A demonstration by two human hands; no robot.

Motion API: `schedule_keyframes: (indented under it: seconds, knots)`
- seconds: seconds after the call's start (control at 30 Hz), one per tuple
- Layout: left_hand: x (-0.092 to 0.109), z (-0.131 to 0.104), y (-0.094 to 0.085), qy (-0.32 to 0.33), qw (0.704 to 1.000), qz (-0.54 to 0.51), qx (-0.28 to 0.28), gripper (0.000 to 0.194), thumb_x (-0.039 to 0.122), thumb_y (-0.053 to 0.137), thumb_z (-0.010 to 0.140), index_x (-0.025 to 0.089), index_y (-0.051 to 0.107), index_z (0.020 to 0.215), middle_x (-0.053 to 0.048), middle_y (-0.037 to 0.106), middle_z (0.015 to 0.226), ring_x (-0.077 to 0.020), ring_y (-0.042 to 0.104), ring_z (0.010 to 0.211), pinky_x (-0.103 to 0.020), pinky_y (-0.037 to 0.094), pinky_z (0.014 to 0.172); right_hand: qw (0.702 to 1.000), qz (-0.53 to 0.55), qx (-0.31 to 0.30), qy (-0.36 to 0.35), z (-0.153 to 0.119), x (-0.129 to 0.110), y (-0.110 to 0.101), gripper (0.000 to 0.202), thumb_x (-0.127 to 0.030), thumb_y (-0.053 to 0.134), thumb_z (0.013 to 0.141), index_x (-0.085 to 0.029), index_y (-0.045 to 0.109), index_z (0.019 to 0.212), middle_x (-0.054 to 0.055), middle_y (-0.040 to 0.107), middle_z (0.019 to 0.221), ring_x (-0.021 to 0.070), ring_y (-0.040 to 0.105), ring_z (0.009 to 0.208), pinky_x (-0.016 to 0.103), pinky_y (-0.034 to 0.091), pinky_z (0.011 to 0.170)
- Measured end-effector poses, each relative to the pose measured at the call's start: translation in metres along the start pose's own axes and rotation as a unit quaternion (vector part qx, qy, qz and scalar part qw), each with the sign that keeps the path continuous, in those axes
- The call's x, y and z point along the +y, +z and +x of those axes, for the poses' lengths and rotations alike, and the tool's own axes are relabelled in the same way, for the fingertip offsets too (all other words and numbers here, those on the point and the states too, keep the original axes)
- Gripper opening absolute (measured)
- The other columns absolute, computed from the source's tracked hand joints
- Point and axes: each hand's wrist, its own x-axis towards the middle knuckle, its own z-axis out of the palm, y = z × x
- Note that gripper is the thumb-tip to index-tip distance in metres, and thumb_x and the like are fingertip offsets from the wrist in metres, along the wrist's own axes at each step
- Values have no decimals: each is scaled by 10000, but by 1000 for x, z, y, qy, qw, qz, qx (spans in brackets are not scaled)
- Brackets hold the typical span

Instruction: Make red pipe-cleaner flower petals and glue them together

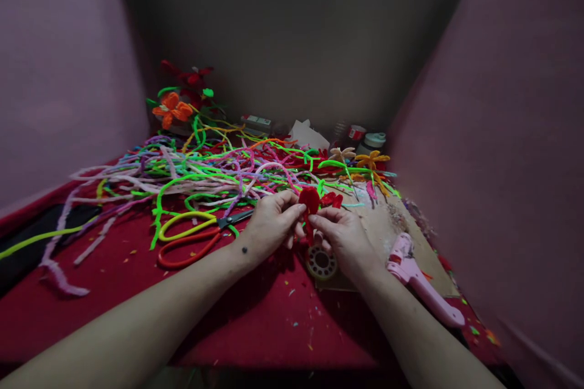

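Between the fingertips of both hands is a red pipe-cleaner petal, held upright above the table. My left hand pinches its left side with thumb and forefinger. On the other side, my right hand grips its lower part. Just behind lies another red fuzzy piece. Below the fingers is a roll of tape, partly covered by my right hand. Scissors with yellow and red handles lie left of my left hand, blades toward it.
A tangled heap of coloured pipe cleaners spreads across the back. Right of my hands, a pink glue gun rests partly on a cardboard sheet. An orange pipe-cleaner flower stands at back left. Pink cloth walls flank the table.
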Motion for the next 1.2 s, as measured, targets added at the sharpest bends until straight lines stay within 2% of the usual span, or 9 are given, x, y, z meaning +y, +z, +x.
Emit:
schedule_keyframes:
  seconds: [0.27,0.37,0.5,0.63,0.73,0.8,1.0,1.1,1.2]
  knots:
    - [0,-1,3,17,1000,-18,3,108,249,499,807,151,507,764,47,566,470,-77,485,324,-173,385,340,994,85,-20,62,0,-2,0,199,-294,687,613,-145,588,700,-30,576,493,54,436,321,160,237,297]
    - [-1,-2,3,27,999,-1,19,109,255,516,798,152,533,768,60,541,471,-65,470,338,-163,372,344,995,83,-24,46,-1,-1,0,199,-289,691,611,-137,612,713,-21,593,521,49,433,332,159,238,296]
    - [0,-1,1,45,997,41,44,103,234,564,762,148,556,706,76,483,447,-42,419,338,-143,296,328,997,71,5,29,-1,0,1,176,-278,685,603,-137,623,687,-55,517,441,41,373,311,167,231,303]
    - [6,0,-4,32,998,13,44,129,228,595,738,162,526,825,82,508,475,-60,432,331,-166,321,331,999,21,26,-1,-3,-2,4,122,-256,647,615,-142,604,623,-74,458,400,37,340,323,173,217,328]
    - [9,2,-8,90,995,8,44,232,234,619,735,184,525,941,75,543,562,-59,477,398,-170,373,393,999,-26,31,-26,-5,-2,4,92,-233,614,637,-144,605,618,-70,466,421,42,356,358,181,238,360]
    - [10,2,-10,131,990,28,39,219,238,608,756,191,553,963,69,536,579,-57,481,438,-170,385,429,998,-39,28,-27,-6,-3,3,88,-228,603,645,-144,605,619,-70,464,432,44,352,369,185,245,373]
    - [7,0,-11,229,967,92,60,65,209,586,787,171,609,835,52,511,584,-47,461,459,-173,372,453,1000,-22,9,-8,-8,-8,1,53,-188,616,624,-142,600,604,-68,482,457,39,358,382,187,257,391]
    - [5,-1,-11,257,956,123,69,48,215,578,800,179,602,820,48,520,593,-51,476,473,-175,382,468,1000,29,2,1,-7,-8,0,70,-170,649,600,-139,607,647,-54,539,511,48,425,419,182,313,419]
    - [5,-1,-11,255,954,138,76,53,231,560,815,187,589,822,47,512,585,-58,475,477,-177,384,470,993,116,-3,0,-6,-6,-2,220,-165,700,576,-156,591,767,-58,575,550,65,501,466,180,374,464]
